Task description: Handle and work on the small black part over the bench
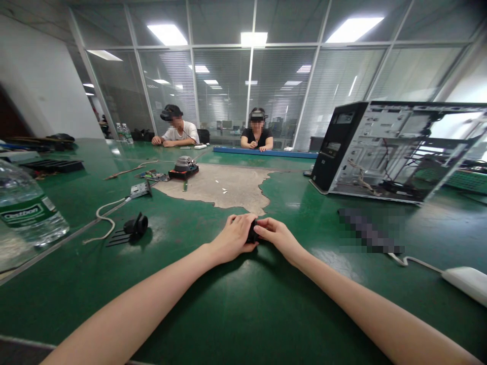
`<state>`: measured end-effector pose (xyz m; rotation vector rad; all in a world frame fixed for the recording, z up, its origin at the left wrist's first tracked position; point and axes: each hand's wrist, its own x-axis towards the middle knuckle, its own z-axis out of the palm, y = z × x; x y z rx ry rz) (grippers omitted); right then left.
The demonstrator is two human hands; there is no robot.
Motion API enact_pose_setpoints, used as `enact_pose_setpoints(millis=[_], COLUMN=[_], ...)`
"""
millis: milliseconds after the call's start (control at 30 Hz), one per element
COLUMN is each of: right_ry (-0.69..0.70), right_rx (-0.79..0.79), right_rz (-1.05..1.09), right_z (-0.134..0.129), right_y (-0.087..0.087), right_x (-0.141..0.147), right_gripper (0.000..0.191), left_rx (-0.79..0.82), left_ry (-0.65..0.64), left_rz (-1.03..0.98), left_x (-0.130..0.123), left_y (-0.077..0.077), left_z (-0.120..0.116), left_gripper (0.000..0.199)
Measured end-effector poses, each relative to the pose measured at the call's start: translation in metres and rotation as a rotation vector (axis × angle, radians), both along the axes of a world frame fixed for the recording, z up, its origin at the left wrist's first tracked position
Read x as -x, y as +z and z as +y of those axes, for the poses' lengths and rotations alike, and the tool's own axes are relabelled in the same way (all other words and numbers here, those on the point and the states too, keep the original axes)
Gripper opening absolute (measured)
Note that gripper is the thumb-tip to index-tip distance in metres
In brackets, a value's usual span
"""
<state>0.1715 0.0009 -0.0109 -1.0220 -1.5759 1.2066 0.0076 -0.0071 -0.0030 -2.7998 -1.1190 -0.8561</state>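
Note:
Both my hands meet over the green tabletop (243,314) around a small black part (252,232), whose kind I cannot make out because fingers cover most of it. My left hand (236,234) wraps over it from the left, with the thumb beneath. From the right, my right hand (276,234) pinches its edge between thumb and fingers. Left of my hands lies another black piece with a round ring and long prongs (133,229). Beyond it sits a small metal-cased component (140,189) near a pale cable (110,218).
An opened computer case (342,147) stands at the right, with a white power strip (466,284) nearer me. A water bottle (32,213) is at the left. Farther back are a red-and-black device (183,170) and circuit boards (154,176). Two people sit across the table.

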Motion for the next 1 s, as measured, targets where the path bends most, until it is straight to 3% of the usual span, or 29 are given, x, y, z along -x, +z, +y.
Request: enact_pose_setpoints(millis=[400,733,867,1000], right_ry=[0.037,-0.043,0.029,0.011], right_rx=[-0.169,-0.121,-0.171,-0.230], right_rz=[-0.012,-0.061,-0.058,-0.032], right_z=[-0.014,-0.007,-0.012,-0.015], right_y=[0.001,-0.005,-0.002,0.000], right_x=[0.005,0.006,0.006,0.006], right_gripper=[0.024,0.026,0.023,0.017], left_rx=[0.006,-0.006,-0.015,-0.022], left_ry=[-0.008,-0.005,-0.009,-0.008], left_rz=[0.005,0.013,0.026,0.023], left_x=[0.001,0.001,0.001,0.001], left_y=[0.000,0.000,0.000,-0.001], left_z=[0.002,0.001,0.001,0.001], left_gripper=[0.057,0.057,0.059,0.057])
